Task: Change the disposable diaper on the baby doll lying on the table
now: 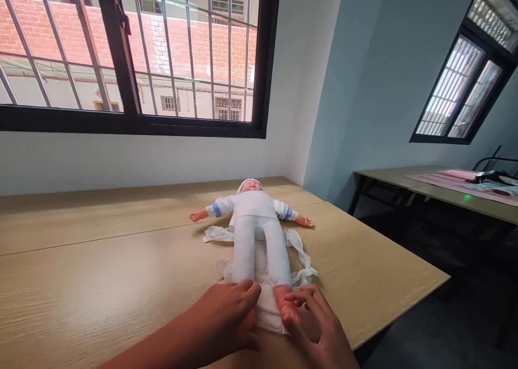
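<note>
A baby doll [256,206] lies on its back on the wooden table, its head away from me and its arms spread. It wears a white top with blue bands on the sleeves, white trousers and a cap. Beneath its legs is a white cloth [265,308] with loose strips out to both sides. My left hand [226,311] is closed at the trouser cuff and foot on the left, covering most of that foot. On the right, the fingers and thumb of my right hand [319,321] are round the bare foot, near the cuff.
The wooden table [101,272] has its right edge running diagonally toward me. Behind it is a white wall with a barred window [194,50]. A second table [388,175] stands to the right, with a pink mat [433,184] and dark items on it.
</note>
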`<state>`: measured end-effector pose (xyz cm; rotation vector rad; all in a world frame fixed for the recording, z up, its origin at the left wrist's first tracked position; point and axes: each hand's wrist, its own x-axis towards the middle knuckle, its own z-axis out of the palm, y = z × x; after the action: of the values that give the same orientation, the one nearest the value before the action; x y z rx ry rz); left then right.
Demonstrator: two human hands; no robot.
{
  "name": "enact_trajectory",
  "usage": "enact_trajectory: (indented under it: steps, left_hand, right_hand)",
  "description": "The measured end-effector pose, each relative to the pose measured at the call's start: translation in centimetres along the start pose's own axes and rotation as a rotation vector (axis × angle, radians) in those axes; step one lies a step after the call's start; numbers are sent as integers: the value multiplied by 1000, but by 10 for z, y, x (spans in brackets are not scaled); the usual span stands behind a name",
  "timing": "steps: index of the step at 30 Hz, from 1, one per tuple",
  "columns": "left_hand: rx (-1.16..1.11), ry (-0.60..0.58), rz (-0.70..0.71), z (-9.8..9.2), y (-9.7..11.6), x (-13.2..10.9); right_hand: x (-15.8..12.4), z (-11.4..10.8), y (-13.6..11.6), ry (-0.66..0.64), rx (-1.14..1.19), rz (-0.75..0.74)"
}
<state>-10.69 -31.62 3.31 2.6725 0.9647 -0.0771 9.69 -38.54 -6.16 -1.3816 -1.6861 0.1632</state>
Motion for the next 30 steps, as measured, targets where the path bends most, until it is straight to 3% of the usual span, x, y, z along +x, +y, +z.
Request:
enact_trajectory:
  steps: [6,9,13,16,21,25,27,30]
  left_hand:
    - [-230,67,19,-11,-12,3]
    - [-276,190,17,-12,-30,12]
    - [-140,449,-20,-17,-60,42]
    - [-70,551,-77,-25,-76,76]
    - [23,541,-77,-38,-80,130]
    - [2,506,-91,-46,-85,151]
    - [-55,482,-88,-53,-89,154]
    - [-174,434,-109,-67,-98,156]
  right_hand:
    - [65,-24,1,-104,174,126]
    - [109,-22,16,-198,186,87]
    - [165,-7,43,-240,54,6]
    - [194,6,55,-256,-6,-34]
    - [215,19,62,-284,-45,-128]
    - [221,20,65,-305,-70,-155]
    - [226,17,65,-336,-21,-95]
    - [239,10,64,-414,135,140]
